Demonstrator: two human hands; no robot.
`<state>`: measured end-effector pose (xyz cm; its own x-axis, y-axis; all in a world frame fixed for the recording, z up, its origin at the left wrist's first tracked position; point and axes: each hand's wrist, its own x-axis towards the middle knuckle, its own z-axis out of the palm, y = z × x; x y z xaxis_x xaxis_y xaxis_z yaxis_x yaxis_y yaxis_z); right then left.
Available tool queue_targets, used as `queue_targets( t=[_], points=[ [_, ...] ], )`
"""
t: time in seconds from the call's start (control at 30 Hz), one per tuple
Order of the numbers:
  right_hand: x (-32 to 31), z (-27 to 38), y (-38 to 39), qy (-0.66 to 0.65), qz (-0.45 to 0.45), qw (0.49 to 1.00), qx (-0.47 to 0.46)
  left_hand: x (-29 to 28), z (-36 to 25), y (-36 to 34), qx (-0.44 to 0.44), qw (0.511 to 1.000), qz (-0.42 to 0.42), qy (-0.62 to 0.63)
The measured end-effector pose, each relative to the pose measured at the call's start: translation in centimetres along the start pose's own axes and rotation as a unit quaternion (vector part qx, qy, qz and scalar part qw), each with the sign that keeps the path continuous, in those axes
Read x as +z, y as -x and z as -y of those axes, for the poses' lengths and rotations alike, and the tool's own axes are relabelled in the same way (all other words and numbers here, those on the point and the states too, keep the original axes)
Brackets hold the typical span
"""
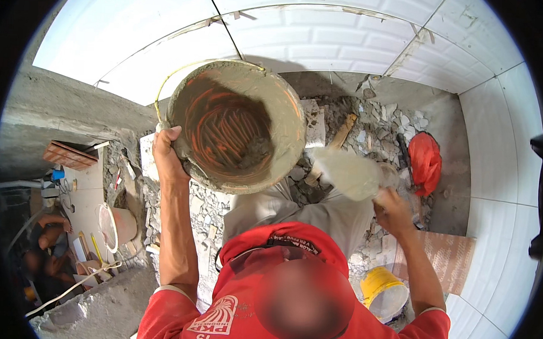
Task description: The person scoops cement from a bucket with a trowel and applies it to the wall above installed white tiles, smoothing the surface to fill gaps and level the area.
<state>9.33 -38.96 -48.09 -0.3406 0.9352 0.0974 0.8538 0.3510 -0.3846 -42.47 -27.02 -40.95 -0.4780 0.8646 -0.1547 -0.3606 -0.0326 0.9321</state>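
My left hand [169, 157] grips the rim of a mortar-caked bucket [289, 131], its thumb over the edge. The bucket is tilted so its inside shows: orange streaks come through the grey coating, and some wet mortar [257, 150] clings near the bottom. A thin yellow handle [167, 82] loops along its far left side. To the right of the bucket, my right hand [394, 211] is closed around a trowel [348, 174]. Motion blurs its pale blade, which is outside the bucket; its handle is mostly hidden by the hand.
White tiled walls [347, 43] rise ahead and at right. Broken rubble [383, 128], a wood piece [343, 131] and a red plastic bag [424, 163] lie ahead. A yellow pail [382, 290] is near right. At left are a pale bucket [120, 224] and another person [47, 245].
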Motion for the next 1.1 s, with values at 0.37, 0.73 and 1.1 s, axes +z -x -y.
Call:
queue_targets(
  t=[0.37,0.73,1.1],
  points=[
    [-12.9,5.8,-10.4,0.185,0.206,0.96,-0.049,6.1,0.0,6.5,0.092,0.978,0.105,-0.157],
    [-5.8,7.4,-10.3,-0.145,0.234,0.95,-0.151,6.7,-0.2,6.2,0.086,0.983,0.077,-0.144],
    [-3.4,11.8,-19.7,0.205,0.098,0.952,-0.205,6.1,-0.7,6.2,0.086,0.973,0.135,-0.167]
  ],
)
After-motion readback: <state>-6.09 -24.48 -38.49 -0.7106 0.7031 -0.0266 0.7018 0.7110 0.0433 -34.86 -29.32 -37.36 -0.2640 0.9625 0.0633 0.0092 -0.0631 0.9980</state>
